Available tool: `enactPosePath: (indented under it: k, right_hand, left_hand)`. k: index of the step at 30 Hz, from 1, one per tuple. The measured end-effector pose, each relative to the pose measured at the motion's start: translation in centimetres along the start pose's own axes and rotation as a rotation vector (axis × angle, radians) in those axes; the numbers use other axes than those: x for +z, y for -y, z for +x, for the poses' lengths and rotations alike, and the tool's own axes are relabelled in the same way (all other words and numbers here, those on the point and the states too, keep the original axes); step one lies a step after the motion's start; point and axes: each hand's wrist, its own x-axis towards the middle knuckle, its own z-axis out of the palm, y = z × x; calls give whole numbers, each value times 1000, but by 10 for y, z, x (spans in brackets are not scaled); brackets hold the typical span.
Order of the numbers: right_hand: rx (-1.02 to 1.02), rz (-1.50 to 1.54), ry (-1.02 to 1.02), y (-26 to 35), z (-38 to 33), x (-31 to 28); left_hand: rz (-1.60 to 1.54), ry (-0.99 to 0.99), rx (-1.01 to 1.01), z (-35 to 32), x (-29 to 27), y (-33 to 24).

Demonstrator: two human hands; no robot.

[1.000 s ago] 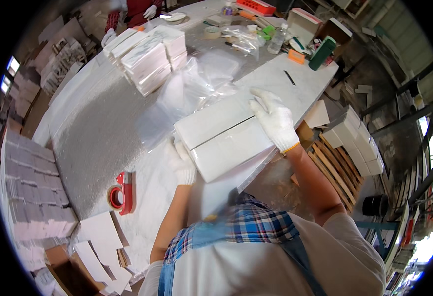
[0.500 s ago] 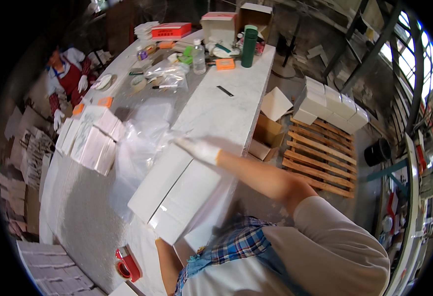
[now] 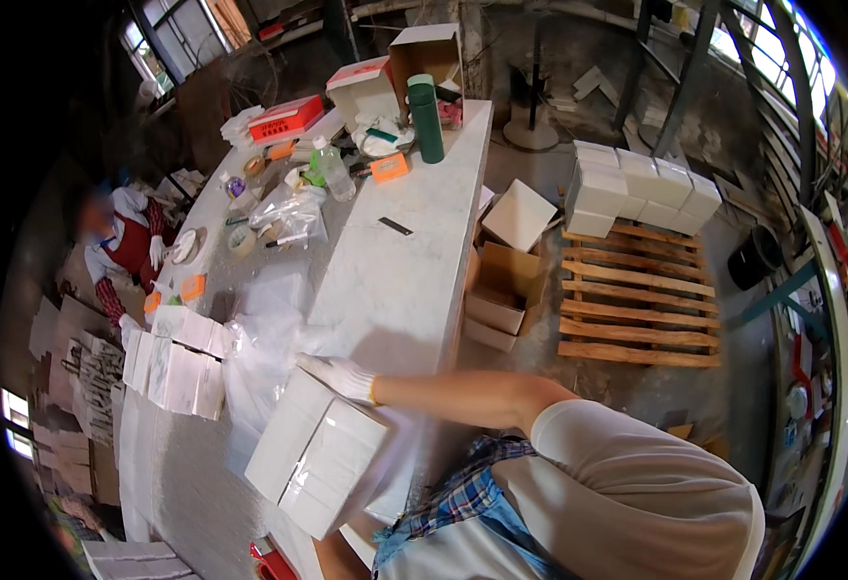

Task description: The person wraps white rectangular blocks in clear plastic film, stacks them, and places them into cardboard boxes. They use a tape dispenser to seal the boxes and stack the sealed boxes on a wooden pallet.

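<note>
A wrapped bundle of white boxes (image 3: 318, 454) is held tilted over the near end of the long pale table (image 3: 414, 251). My right hand (image 3: 342, 377), in a white glove, grips the bundle's far upper corner, the bare forearm stretching across from the right. My left forearm (image 3: 332, 559) comes up from the lower edge and passes under the bundle's near corner. The left hand itself is hidden behind the boxes.
Crumpled clear plastic (image 3: 264, 338) and a row of white boxes (image 3: 177, 362) lie left of the bundle. A green flask (image 3: 426, 118), bottle (image 3: 332, 169) and red box (image 3: 287, 118) crowd the far end. Another person (image 3: 124, 242) works at the left. On the floor to the right lie cardboard boxes (image 3: 506, 280) and a pallet (image 3: 637, 309).
The bundle has come off the table middle and swung down toward me. My head has turned right, bringing the floor and pallet into view. My left hand has slipped out of sight.
</note>
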Motion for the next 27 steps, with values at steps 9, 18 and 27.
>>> enactPosePath:
  k: [9, 18, 27]
  right_hand:
    - [87, 203, -459, 2, -142, 0]
    - [84, 162, -603, -10, -191, 6]
    - [452, -239, -655, -121, -170, 14]
  left_hand:
    - [-40, 124, -28, 26, 28, 1]
    - [-32, 209, -74, 43, 41, 11]
    - [16, 287, -107, 51, 56, 4]
